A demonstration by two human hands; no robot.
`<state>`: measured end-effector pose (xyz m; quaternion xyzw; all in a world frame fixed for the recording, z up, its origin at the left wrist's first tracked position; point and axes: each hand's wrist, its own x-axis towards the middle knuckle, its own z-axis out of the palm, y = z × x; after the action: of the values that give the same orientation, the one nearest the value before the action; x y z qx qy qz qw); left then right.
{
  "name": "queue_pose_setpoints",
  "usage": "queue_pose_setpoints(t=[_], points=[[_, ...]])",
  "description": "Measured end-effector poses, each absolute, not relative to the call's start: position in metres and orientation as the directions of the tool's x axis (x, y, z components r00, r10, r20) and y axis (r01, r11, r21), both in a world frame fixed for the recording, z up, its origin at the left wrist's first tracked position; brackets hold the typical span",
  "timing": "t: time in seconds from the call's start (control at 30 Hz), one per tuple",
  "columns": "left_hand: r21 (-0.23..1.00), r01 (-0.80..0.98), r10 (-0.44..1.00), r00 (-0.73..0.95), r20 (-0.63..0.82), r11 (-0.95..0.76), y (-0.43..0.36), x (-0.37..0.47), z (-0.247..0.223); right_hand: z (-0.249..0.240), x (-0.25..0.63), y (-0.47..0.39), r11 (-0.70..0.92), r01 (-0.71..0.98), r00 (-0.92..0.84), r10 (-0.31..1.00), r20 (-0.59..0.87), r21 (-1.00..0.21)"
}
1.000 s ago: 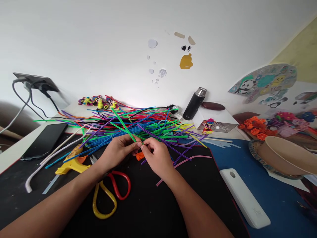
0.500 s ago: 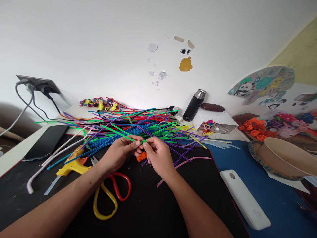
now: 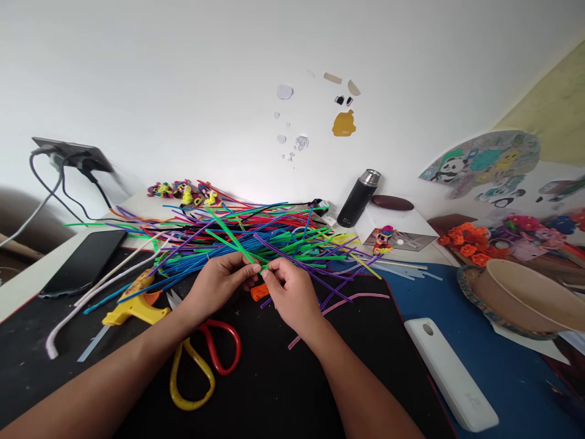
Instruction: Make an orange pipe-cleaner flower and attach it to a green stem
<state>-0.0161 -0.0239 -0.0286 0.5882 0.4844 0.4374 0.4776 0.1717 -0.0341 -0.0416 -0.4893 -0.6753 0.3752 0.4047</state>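
Note:
A bright green pipe cleaner (image 3: 231, 236) is pinched between both hands, its long free length slanting up and left over the pile. My left hand (image 3: 227, 275) is closed on it, thumb and forefinger together near the lower end. My right hand (image 3: 291, 285) grips the same end, which looks bent or coiled between the fingertips; the exact shape is partly hidden. Just below the fingers lies an orange piece (image 3: 259, 292). Behind the hands spreads a heap of blue, green, purple and red pipe cleaners (image 3: 274, 241).
Scissors (image 3: 214, 360) with red and yellow handles lie by my left forearm, beside a yellow glue gun (image 3: 137, 308). A phone (image 3: 82, 262) is at the left. A black flask (image 3: 359, 198), a white power bank (image 3: 450, 372) and a bowl (image 3: 530, 296) are rightward.
The green pipe cleaner's free length has swung to a steeper angle. Its bent end has turned between my fingertips, while both hands stay close together.

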Motion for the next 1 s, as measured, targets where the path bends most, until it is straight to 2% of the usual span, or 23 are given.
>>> queue_pose_setpoints(t=[0.13,0.37,0.7,1.0], points=[[0.988,0.137,0.982,0.185,0.045,-0.071,-0.024,-0.015,-0.028,-0.045,0.171,-0.033,0.246,0.406,-0.211,0.962,0.172,-0.88],[0.996,-0.026,0.95,0.306,-0.068,0.08,-0.016,-0.02,-0.031,-0.047,0.17,-0.034,0.162,0.301,-0.224,0.97,0.095,-0.94],[0.999,0.023,0.973,0.227,0.029,-0.035,-0.018,-0.017,-0.036,-0.054,0.168,-0.03,0.112,0.224,-0.227,0.972,0.059,-0.968],[1.0,-0.015,0.982,0.188,0.017,-0.014,-0.016,-0.019,-0.036,-0.051,0.167,-0.032,0.073,0.157,-0.238,0.971,0.034,-0.985]])
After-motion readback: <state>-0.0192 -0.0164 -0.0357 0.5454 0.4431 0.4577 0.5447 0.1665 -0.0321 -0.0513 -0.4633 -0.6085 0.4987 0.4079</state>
